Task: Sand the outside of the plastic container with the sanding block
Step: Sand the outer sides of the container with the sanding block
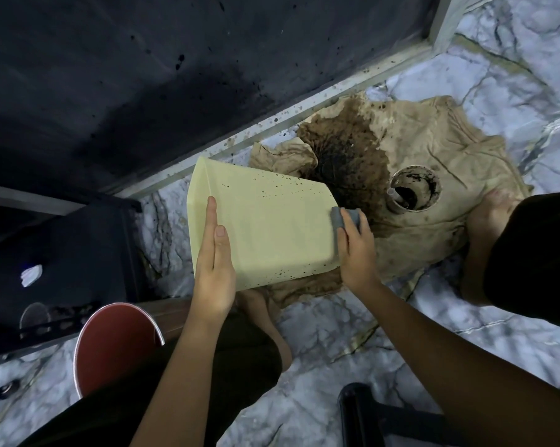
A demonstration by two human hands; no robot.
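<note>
A pale yellow plastic container [265, 221] lies tilted on its side at the centre, its broad flat face up and dotted with small dark specks. My left hand [214, 262] rests flat on that face near the left edge, fingers straight. My right hand [357, 250] grips a small grey sanding block [344, 217] and holds it against the container's right edge. The container's opening is hidden from view.
A stained beige cloth [433, 188] is spread on the marble-pattern floor [336, 333], with a small round paint cup [414, 190] on it. A dark painted panel [143, 75] stands behind. A red bucket [114, 343] sits at lower left. My legs flank the work.
</note>
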